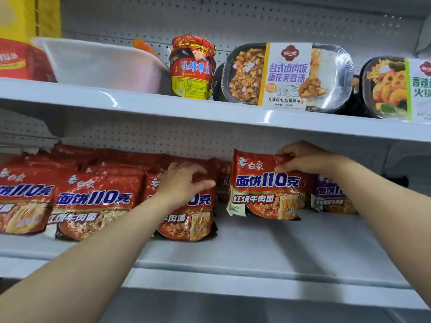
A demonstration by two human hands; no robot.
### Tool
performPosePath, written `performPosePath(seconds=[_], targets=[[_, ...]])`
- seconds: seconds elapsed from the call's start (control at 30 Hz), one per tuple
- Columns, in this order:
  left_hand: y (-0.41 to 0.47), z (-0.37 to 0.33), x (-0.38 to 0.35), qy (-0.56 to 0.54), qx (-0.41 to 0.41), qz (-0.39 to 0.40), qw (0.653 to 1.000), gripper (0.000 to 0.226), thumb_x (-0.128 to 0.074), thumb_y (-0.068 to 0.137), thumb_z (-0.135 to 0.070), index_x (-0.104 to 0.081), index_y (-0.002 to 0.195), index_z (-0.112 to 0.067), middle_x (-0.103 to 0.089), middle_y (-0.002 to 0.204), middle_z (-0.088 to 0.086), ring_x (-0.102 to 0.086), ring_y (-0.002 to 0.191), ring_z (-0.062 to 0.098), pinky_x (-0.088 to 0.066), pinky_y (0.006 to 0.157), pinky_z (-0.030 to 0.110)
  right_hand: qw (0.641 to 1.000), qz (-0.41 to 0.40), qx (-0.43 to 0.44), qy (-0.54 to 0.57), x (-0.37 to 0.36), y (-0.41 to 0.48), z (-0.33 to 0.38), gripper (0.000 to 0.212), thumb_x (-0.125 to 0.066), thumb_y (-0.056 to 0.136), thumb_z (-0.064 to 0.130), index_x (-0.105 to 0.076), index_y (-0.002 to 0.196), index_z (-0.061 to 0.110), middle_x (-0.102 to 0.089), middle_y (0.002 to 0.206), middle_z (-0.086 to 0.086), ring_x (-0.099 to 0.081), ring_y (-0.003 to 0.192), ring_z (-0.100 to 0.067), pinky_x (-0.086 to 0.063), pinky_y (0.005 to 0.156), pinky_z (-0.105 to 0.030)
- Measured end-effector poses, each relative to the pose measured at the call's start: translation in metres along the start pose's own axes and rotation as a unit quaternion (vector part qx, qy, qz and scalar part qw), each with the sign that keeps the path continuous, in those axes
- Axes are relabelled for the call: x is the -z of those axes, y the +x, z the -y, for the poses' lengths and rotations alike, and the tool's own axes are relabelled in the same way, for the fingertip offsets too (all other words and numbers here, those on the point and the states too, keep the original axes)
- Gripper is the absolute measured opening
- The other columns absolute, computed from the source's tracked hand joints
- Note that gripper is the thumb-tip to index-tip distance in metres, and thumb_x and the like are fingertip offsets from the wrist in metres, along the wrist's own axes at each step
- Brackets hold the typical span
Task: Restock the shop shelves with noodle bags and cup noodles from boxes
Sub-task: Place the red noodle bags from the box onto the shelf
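The lower white shelf (303, 248) carries red beef noodle bags (93, 201) in overlapping rows left of the left fingers (200, 183), a front bag (186, 220) gripped by them, an upright bag (263, 190) pinched by the right fingers (283, 167), and a purple noodle bag (326, 194) just right of those. Above the fingers, the upper shelf (163, 108) bears a white tub (100, 64), a wrapped jar (192, 68) and two boxed rice meals (286, 76)
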State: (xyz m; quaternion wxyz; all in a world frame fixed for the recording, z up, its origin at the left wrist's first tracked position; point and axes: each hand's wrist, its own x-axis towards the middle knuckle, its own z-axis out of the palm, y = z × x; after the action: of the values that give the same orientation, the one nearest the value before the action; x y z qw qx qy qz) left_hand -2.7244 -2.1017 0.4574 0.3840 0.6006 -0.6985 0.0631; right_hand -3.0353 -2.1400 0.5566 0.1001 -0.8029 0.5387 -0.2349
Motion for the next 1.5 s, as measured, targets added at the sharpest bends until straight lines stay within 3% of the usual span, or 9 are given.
performPosePath(seconds=[0.27,0.4,0.6,0.73,0.87,1.03,1.13,1.33,1.5], targets=[[0.009,0.024,-0.027,0.046,-0.001,-0.047,0.998,0.061,-0.057,0.081,-0.067,-0.057,0.130,-0.031,-0.052,0.140,-0.002,-0.032,0.135,0.024,-0.025,0.109,0.039,1.000,-0.027,-0.010,0.004,-0.051,0.066,-0.014,0.029,-0.073,0.089,0.030,-0.067,0.117,0.025,-0.068,0.104,0.005,-0.064,0.089,-0.012,-0.048,0.084,-0.029],[0.013,0.029,-0.035,0.060,-0.006,-0.064,0.996,0.062,-0.053,0.080,-0.070,-0.057,0.128,-0.032,-0.054,0.138,-0.003,-0.033,0.133,0.022,-0.021,0.111,0.039,0.999,-0.038,-0.034,0.017,-0.073,0.093,-0.021,0.041,-0.078,0.086,0.029,-0.068,0.125,0.020,-0.070,0.117,-0.003,-0.066,0.102,-0.021,-0.051,0.097,-0.037],[0.013,0.029,-0.039,0.062,-0.015,-0.070,0.995,0.062,-0.047,0.080,-0.072,-0.057,0.127,-0.033,-0.053,0.138,-0.006,-0.031,0.137,0.020,-0.010,0.118,0.041,0.997,-0.068,-0.041,0.017,-0.095,0.120,-0.031,0.040,-0.079,0.085,0.023,-0.070,0.123,0.016,-0.068,0.126,-0.007,-0.062,0.110,-0.021,-0.043,0.102,-0.029],[0.013,0.031,-0.040,0.057,-0.021,-0.074,0.995,0.067,-0.041,0.077,-0.076,-0.058,0.126,-0.033,-0.054,0.136,-0.007,-0.032,0.136,0.018,-0.008,0.119,0.039,0.992,-0.115,-0.049,-0.008,-0.107,0.137,-0.044,0.049,-0.079,0.084,0.031,-0.066,0.129,0.017,-0.057,0.141,-0.008,-0.045,0.136,-0.030,-0.031,0.119,-0.041],[0.015,0.034,-0.041,0.045,-0.031,-0.080,0.995,0.080,-0.031,0.069,-0.082,-0.061,0.122,-0.030,-0.059,0.130,-0.005,-0.037,0.132,0.020,-0.011,0.118,0.039,0.984,-0.154,-0.020,-0.090,-0.116,0.140,-0.050,0.032,-0.075,0.086,0.038,-0.074,0.115,0.024,-0.069,0.120,-0.002,-0.046,0.129,-0.036,-0.034,0.108,-0.046],[0.015,0.034,-0.042,0.054,-0.031,-0.081,0.995,0.080,-0.030,0.069,-0.082,-0.061,0.121,-0.031,-0.059,0.129,-0.007,-0.037,0.132,0.018,-0.011,0.117,0.038,0.967,-0.217,-0.031,-0.133,-0.125,0.138,-0.045,0.041,-0.075,0.084,0.042,-0.063,0.121,0.032,-0.064,0.119,-0.005,-0.054,0.113,-0.027,-0.045,0.092,-0.037],[0.015,0.034,-0.041,0.059,-0.026,-0.075,0.995,0.079,-0.031,0.069,-0.083,-0.060,0.121,-0.031,-0.058,0.129,-0.008,-0.037,0.132,0.018,-0.011,0.118,0.038,0.961,-0.227,-0.018,-0.155,-0.126,0.135,-0.041,0.035,-0.076,0.083,0.041,-0.067,0.115,0.031,-0.062,0.124,-0.004,-0.053,0.118,-0.026,-0.045,0.095,-0.038],[0.012,0.026,-0.037,0.082,0.005,-0.048,0.995,0.069,-0.045,0.078,-0.077,-0.057,0.126,-0.030,-0.055,0.135,-0.005,-0.034,0.136,0.021,-0.012,0.119,0.041,0.968,-0.179,-0.015,-0.177,-0.119,0.103,-0.031,0.059,-0.070,0.085,0.053,-0.054,0.139,0.035,-0.050,0.146,0.002,-0.036,0.139,-0.028,-0.038,0.111,-0.046],[0.000,0.005,-0.021,0.083,0.061,-0.037,0.994,0.067,-0.055,0.080,-0.073,-0.057,0.128,-0.026,-0.054,0.137,0.000,-0.034,0.134,0.026,-0.021,0.117,0.042,0.977,-0.173,-0.003,-0.126,-0.105,0.053,-0.017,0.060,-0.072,0.086,0.045,-0.053,0.141,0.029,-0.055,0.143,0.001,-0.047,0.133,-0.026,-0.042,0.110,-0.042]])
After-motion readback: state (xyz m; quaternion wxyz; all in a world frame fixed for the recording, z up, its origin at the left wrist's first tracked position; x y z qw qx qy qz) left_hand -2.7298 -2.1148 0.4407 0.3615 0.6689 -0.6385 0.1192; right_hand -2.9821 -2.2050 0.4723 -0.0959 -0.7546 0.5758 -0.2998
